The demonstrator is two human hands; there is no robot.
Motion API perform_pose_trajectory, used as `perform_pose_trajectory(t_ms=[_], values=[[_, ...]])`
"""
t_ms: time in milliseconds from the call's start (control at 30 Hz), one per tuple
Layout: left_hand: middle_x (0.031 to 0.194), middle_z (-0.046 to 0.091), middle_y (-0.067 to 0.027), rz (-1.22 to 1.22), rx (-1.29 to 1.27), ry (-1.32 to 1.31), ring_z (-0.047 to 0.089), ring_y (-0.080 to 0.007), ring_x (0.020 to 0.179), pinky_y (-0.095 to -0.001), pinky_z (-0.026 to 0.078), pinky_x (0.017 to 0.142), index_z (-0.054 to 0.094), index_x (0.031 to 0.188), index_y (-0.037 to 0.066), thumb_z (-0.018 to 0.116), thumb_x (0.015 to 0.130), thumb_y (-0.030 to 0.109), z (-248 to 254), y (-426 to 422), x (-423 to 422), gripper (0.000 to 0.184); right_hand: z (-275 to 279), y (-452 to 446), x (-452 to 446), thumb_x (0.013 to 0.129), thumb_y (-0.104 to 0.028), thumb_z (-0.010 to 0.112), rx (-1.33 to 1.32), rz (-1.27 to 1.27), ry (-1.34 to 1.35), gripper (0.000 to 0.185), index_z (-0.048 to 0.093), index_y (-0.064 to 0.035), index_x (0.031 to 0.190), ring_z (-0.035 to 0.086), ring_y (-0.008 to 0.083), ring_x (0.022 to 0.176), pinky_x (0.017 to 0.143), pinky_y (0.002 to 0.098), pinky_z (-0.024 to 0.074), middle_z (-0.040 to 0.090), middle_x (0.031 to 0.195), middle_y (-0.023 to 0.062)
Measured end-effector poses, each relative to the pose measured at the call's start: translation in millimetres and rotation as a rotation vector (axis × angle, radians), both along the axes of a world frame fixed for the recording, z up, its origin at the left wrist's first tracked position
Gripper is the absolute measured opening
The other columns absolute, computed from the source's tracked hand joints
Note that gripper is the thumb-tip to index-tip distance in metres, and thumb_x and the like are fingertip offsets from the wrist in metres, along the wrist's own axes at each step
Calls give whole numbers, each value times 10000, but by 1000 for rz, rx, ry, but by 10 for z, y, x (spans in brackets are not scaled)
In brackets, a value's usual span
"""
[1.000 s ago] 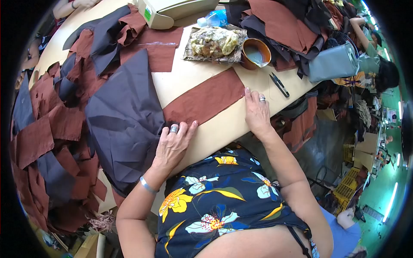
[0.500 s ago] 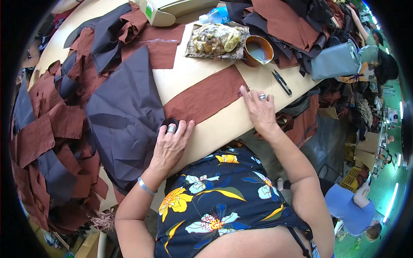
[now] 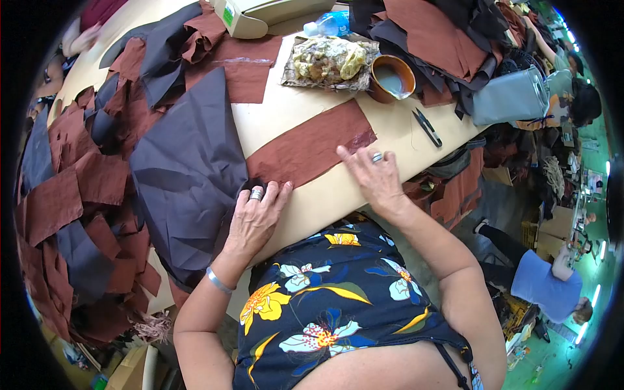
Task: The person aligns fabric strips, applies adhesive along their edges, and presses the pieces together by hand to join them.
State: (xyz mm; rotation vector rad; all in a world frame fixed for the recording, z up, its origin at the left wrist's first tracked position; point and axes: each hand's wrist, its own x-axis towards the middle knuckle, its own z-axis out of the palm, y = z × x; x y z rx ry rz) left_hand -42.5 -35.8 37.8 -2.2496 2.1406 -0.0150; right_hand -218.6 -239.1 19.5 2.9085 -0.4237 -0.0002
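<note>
A brown cloth strip lies slantwise on the pale table, with a wet, shiny patch at its right end. My left hand rests its fingertips on the strip's lower left edge, beside a large dark cloth; its fingers are slightly spread. Over the strip's lower edge, left of the wet patch, is my right hand, fingers apart and holding nothing. An orange-brown bowl of whitish paste stands above the strip, next to a paste-smeared pad. Black thread snips lie to the right.
Brown and dark cloth pieces cover the left side; another stack lies at the back right. A box, a bottle and a grey bag are near. Other people are at the upper left and right.
My right hand has moved left from the strip's right end, uncovering the shiny patch. My left hand has stayed nearly in place. A person in blue at the right has moved farther away.
</note>
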Motion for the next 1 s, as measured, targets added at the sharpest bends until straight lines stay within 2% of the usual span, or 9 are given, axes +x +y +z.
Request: perform_pose_trajectory(t_ms=[233,300,467,567,667,767,900,933,1000], values=[[976,498,-65,18,-50,9,513,-188,788,-331,405,678,501,1266,99,476,806,101,-33,-2,-22,461,89,-335,66,764,-50,515,529,16,-177,483,536,-204,1221,545,257,904,725,414,413,540,976,66],[980,500,-67,25,-47,13,513,-188,782,-327,402,675,504,1262,87,485,798,93,-37,-53,-35,465,358,-756,116,703,-22,565,339,-150,-372,509,566,-205,1179,532,266,917,748,416,426,529,1012,62],[998,509,-71,34,-54,20,526,-174,776,-316,396,672,521,1227,58,494,791,93,-47,-159,-54,438,616,-1426,246,658,-44,642,84,-327,-51,520,596,-235,1139,371,294,1253,904,471,397,351,1396,80],[1000,517,-68,19,-72,-27,542,-151,761,-309,392,662,551,1164,42,493,801,117,-18,-121,-45,375,581,-1517,394,671,-41,632,150,-418,171,531,588,-244,1159,266,309,1342,944,503,367,237,1487,83],[1046,519,-69,19,-31,-29,553,-158,784,-314,394,690,551,1150,46,502,794,116,-17,-32,-26,366,586,-1551,391,672,-28,621,159,-381,177,482,600,-224,1112,294,315,1329,946,492,368,265,1475,88],[1109,520,-79,22,36,1,561,-181,836,-323,398,736,537,1166,50,507,789,103,63,26,4,382,669,-1477,293,672,-7,606,195,-335,-119,418,605,-194,1046,331,309,1308,937,488,374,296,1461,89],[1201,522,-88,-4,2,53,583,-191,855,-329,412,781,531,1163,58,505,804,124,57,63,74,366,579,-1150,180,683,1,595,-7,-278,-189,322,614,-147,968,447,261,1173,878,466,405,436,1311,52],[1213,522,-90,6,6,99,587,-193,856,-330,415,782,532,1161,61,501,808,125,78,62,82,360,580,-1006,156,694,9,570,-26,-241,-261,279,642,-139,919,484,250,1083,847,449,420,505,1174,48],[1229,522,-92,10,11,135,592,-193,855,-330,418,782,532,1157,65,495,811,123,76,74,97,352,454,-690,117,695,21,546,121,-174,-325,311,673,-152,920,504,253,1025,815,432,434,541,1065,63]])
